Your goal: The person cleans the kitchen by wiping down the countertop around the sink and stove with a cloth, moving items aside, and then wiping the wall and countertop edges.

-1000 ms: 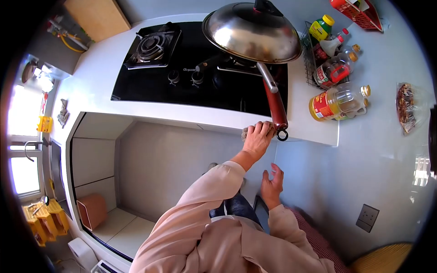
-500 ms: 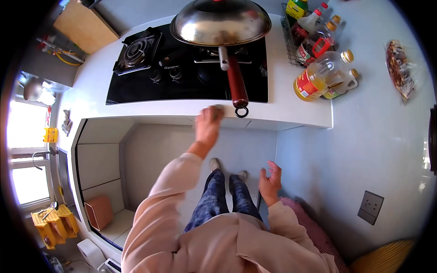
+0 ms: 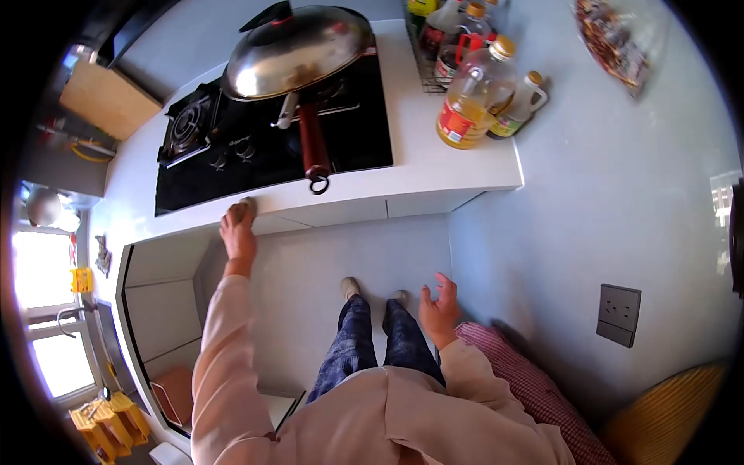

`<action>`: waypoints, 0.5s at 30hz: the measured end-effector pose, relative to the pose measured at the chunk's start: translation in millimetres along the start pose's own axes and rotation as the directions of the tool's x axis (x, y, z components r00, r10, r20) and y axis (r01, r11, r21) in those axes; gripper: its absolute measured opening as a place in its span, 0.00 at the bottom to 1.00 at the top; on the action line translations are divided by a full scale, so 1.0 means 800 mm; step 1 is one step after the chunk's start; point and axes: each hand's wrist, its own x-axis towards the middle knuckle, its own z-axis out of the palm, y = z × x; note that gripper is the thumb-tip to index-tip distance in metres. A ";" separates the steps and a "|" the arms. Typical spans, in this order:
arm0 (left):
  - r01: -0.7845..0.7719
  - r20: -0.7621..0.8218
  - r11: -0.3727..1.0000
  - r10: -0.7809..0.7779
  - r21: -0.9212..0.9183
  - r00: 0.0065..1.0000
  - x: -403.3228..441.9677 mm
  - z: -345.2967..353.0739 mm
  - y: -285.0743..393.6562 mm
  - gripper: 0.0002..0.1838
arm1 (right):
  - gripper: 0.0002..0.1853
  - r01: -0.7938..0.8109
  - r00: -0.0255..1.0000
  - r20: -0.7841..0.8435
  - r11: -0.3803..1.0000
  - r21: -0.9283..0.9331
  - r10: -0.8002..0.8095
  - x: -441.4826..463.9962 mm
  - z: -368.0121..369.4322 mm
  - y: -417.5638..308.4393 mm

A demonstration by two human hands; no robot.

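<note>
My left hand [image 3: 239, 231] is closed on a small grey-green pad [image 3: 248, 206], mostly hidden by the fingers, and presses it to the front edge of the white countertop [image 3: 434, 172]. Just behind that edge lies the black glass gas hob [image 3: 194, 186]. A wok with a domed steel lid [image 3: 298, 54] sits on the hob's right burner, and its dark red handle [image 3: 313, 147] sticks out toward me, to the right of my left hand. My right hand [image 3: 439, 311] hangs in the air by my right side, fingers apart, with nothing in it.
At the counter's right end stand an oil bottle [image 3: 474, 97], a smaller bottle [image 3: 521, 107] and a wire rack [image 3: 422, 58] of sauce bottles. A wooden board [image 3: 108, 97] leans at the back left. A checkered cloth [image 3: 511, 372] is beside my right arm.
My left hand has slid leftward along the counter's front edge with the pad, away from the wok handle. The camera view has turned a little. My right hand stays open at my side.
</note>
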 end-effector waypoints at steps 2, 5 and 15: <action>0.009 0.055 1.000 -0.008 -0.001 0.998 0.013 0.004 0.019 0.32 | 0.22 0.002 1.000 -0.013 1.000 0.010 -0.002 -0.002 -0.008 0.004; -0.146 0.018 0.976 0.150 -0.161 0.988 0.021 0.024 0.092 0.29 | 0.22 0.038 0.999 -0.017 0.994 0.105 -0.037 -0.003 -0.004 0.009; -0.287 0.206 0.893 0.371 -0.346 0.906 0.056 -0.003 0.357 0.23 | 0.21 0.049 0.998 0.033 0.998 0.049 -0.050 0.000 0.010 -0.005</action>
